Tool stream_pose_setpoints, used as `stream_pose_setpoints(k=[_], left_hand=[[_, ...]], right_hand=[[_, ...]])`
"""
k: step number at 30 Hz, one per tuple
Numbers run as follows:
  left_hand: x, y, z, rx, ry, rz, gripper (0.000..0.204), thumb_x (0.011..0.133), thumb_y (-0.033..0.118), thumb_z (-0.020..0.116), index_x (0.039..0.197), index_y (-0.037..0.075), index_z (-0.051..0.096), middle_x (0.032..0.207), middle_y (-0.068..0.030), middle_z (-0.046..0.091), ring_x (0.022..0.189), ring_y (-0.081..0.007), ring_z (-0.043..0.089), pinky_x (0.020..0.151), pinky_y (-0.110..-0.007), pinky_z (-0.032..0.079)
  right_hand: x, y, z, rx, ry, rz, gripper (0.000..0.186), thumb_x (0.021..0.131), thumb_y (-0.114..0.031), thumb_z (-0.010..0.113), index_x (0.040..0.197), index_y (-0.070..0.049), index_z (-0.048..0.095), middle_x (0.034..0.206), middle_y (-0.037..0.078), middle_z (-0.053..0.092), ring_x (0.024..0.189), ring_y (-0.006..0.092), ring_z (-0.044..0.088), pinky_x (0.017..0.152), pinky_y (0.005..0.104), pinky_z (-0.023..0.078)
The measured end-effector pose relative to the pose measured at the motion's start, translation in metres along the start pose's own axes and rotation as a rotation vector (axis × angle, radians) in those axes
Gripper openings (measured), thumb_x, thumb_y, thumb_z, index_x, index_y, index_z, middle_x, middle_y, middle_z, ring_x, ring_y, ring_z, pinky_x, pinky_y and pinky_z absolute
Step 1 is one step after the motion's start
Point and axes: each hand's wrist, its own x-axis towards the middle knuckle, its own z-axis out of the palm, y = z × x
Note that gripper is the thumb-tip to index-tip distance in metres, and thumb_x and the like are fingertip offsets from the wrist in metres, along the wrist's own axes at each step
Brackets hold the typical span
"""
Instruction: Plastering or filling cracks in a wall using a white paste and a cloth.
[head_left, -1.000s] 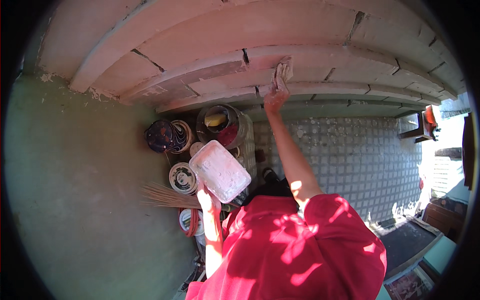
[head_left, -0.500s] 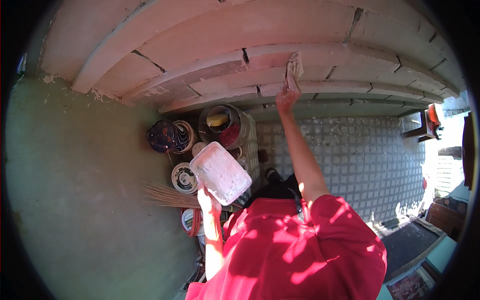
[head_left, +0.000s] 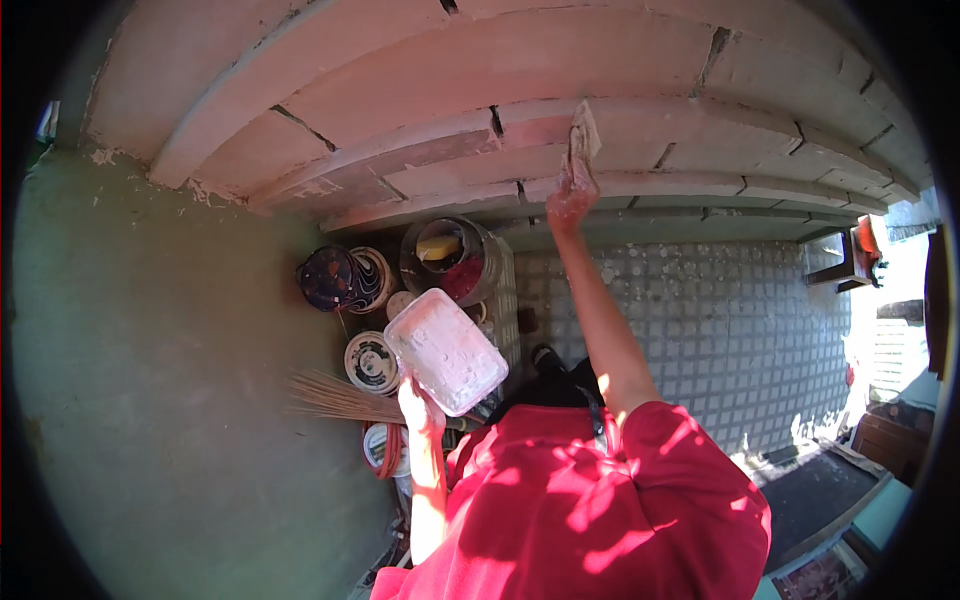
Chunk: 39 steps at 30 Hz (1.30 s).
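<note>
Left hand (head_left: 418,405), center-left of frame, grips the lower-left edge of a pale pink rectangular tray (head_left: 447,352); inside of tray smeared whitish. Right hand (head_left: 572,195), upper center, closed narrow around a pale flat piece (head_left: 585,132), cloth or blade, can't tell which. Piece is up at the pinkish banded wall (head_left: 420,65); exact contact unclear. Wall spans top of frame, dark cracks across the bands.

Left of and above tray: round container (head_left: 490,258) with a yellow item (head_left: 437,247) inside, dark lumpy bundle (head_left: 326,279), round white tub (head_left: 371,362) just beside tray. Bundle of thin sticks (head_left: 335,393) below the tub, red coil (head_left: 386,455) lower. Green wall (head_left: 180,350) fills left side; tiled floor (head_left: 700,330) right of center. Red shirt (head_left: 590,490) bottom center.
</note>
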Motion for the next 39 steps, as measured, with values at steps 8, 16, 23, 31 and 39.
stream_pose_setpoints(k=[8, 16, 23, 31, 39], left_hand=[[-0.003, 0.004, 0.005, -0.041, 0.038, -0.042, 0.047, 0.096, 0.032, 0.04, 0.132, 0.003, 0.038, 0.13, -0.0084, 0.047, 0.119, -0.0221, 0.045, 0.102, -0.038, 0.034], [-0.002, 0.003, -0.001, -0.087, 0.005, -0.041, 0.048, 0.096, 0.032, 0.041, 0.133, 0.003, 0.037, 0.13, -0.0086, 0.047, 0.119, -0.0228, 0.045, 0.102, -0.038, 0.034], [0.004, 0.001, 0.002, -0.08, 0.011, -0.064, 0.046, 0.095, 0.03, 0.042, 0.133, 0.003, 0.037, 0.13, -0.0085, 0.047, 0.119, -0.0226, 0.045, 0.102, -0.038, 0.034], [0.004, 0.007, -0.001, -0.051, 0.009, -0.011, 0.047, 0.096, 0.033, 0.041, 0.133, 0.005, 0.038, 0.129, -0.0087, 0.049, 0.117, -0.0244, 0.047, 0.1, -0.042, 0.037], [0.004, 0.011, 0.007, -0.066, 0.011, -0.044, 0.046, 0.096, 0.031, 0.042, 0.132, 0.004, 0.039, 0.13, -0.0077, 0.047, 0.119, -0.022, 0.044, 0.102, -0.038, 0.034]], right_hand=[[-0.042, -0.024, 0.03, 0.062, -0.243, -0.004, 0.051, 0.072, 0.012, 0.041, 0.121, 0.003, 0.054, 0.123, 0.025, 0.052, 0.118, 0.038, 0.047, 0.098, 0.0401, 0.039], [0.004, -0.01, -0.011, -0.174, 0.103, 0.034, 0.033, 0.088, -0.001, 0.041, 0.118, 0.009, 0.053, 0.121, 0.023, 0.055, 0.118, 0.0351, 0.05, 0.097, 0.0364, 0.039], [-0.032, -0.013, 0.026, 0.015, -0.094, -0.009, 0.036, 0.086, -0.001, 0.042, 0.119, 0.006, 0.054, 0.122, 0.025, 0.053, 0.121, 0.0379, 0.045, 0.102, 0.0392, 0.034], [0.008, 0.0, -0.014, -0.128, 0.09, 0.011, 0.037, 0.088, -0.005, 0.039, 0.121, 0.005, 0.053, 0.124, 0.024, 0.052, 0.122, 0.037, 0.044, 0.103, 0.0413, 0.031], [-0.031, -0.018, 0.023, 0.054, -0.198, -0.096, 0.036, 0.086, -0.003, 0.044, 0.12, 0.007, 0.052, 0.122, 0.023, 0.054, 0.121, 0.0376, 0.046, 0.103, 0.0406, 0.033]])
